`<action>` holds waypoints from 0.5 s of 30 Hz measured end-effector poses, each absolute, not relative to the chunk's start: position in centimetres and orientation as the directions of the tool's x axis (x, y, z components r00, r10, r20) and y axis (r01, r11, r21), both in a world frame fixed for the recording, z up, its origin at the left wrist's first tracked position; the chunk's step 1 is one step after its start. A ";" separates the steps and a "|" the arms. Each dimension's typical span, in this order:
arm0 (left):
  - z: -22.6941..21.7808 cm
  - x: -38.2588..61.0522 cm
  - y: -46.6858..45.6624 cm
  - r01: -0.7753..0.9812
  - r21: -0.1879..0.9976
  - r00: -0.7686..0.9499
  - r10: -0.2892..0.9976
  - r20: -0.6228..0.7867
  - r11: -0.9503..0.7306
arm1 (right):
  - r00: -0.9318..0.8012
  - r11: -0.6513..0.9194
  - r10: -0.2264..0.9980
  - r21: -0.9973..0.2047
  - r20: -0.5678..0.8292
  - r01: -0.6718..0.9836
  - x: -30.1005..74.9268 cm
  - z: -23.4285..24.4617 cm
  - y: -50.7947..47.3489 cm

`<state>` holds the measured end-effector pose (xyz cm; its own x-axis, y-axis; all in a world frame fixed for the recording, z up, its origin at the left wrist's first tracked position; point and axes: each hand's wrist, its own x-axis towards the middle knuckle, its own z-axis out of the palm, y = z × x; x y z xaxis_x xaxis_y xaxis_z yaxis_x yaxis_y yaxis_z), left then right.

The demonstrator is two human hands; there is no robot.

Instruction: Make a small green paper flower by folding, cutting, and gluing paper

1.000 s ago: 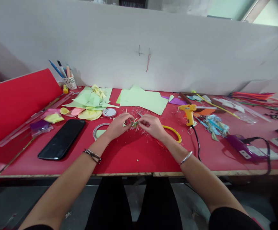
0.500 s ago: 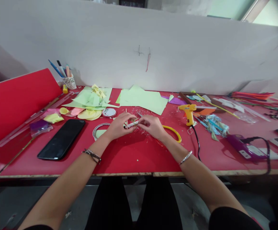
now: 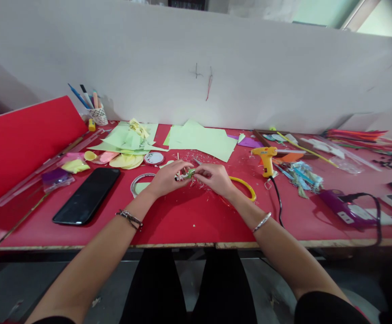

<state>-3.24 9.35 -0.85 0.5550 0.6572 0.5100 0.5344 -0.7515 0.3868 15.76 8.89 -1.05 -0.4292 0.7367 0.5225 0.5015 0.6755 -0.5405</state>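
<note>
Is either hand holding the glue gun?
No, left hand and right hand meet at a small green piece; the glue gun lies apart.

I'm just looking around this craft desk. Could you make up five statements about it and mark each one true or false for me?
1. The left hand and the right hand are close together, with a small green piece between them. True; which one grips it, I cannot tell.
2. The glue gun is blue. False: the glue gun is yellow.
3. A black phone lies to the left of the left hand. True.
4. The pens lie loose on the floor. False: the pens stand in a patterned cup.
5. The pale green sheets lie to the left of the glue gun. True.
</note>
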 end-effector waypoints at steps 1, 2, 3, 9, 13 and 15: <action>-0.9 -3.2 9.3 0.536 0.387 0.553 0.659 0.510 -0.750 | -0.429 0.676 0.736 -0.543 0.523 0.498 15.7 -1.0 8.9; -0.9 -3.3 9.3 0.536 0.391 0.552 0.661 0.509 -0.748 | -0.428 0.677 0.736 -0.547 0.525 0.493 15.7 -1.0 8.9; -0.9 -3.3 9.3 0.534 0.397 0.550 0.664 0.507 -0.746 | -0.426 0.677 0.736 -0.554 0.526 0.485 15.7 -1.0 8.9; -1.1 -3.4 9.5 0.484 0.447 0.584 0.658 0.475 -0.752 | -0.462 0.596 0.783 -0.712 0.416 0.370 15.8 -0.8 8.6; -1.3 -3.3 9.6 0.454 0.482 0.612 0.656 0.442 -0.749 | -0.472 0.449 0.835 -0.847 0.284 0.284 16.3 -0.8 8.7; -1.3 -3.3 9.5 0.452 0.492 0.614 0.659 0.433 -0.744 | -0.449 0.409 0.855 -0.870 0.259 0.276 16.6 -0.8 9.0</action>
<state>-3.30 9.53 -1.32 0.6142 0.6594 0.4335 0.4521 -0.7443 0.4916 16.60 9.00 -0.82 -0.4494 0.8548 0.2594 0.2764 0.4093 -0.8695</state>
